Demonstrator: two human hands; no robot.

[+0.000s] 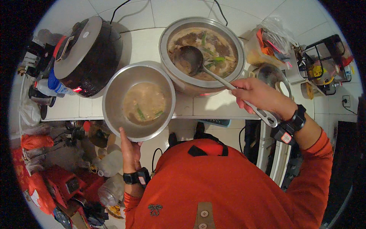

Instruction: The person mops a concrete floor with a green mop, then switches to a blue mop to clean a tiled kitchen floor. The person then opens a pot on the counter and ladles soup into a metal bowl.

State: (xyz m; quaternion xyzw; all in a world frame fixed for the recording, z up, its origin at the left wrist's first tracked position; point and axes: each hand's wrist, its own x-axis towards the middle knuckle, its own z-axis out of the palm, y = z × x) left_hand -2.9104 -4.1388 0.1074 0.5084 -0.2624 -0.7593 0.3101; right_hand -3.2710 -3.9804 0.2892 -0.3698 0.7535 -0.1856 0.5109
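A round metal pot (163, 51) full of brown broth with green onion pieces and foam stands at the back of the tiled counter. My right hand (254, 96) grips the handle of a metal ladle (191, 58), whose bowl is over the broth inside the pot. To the left of the pot is a deep steel bowl (114, 86) holding cloudy broth and a few green pieces. It overhangs the counter's front edge. My left hand (131, 148) holds the bowl's near rim from below, the thumb at the rim and the other fingers mostly hidden under it.
A dark electric cooker (100, 57) with a grey lid stands at the left. Right of the pot are a plastic container (253, 54) with bags and a lidded glass pan (271, 75). The counter's front edge (200, 117) runs before me. Jugs and red bags lie below left.
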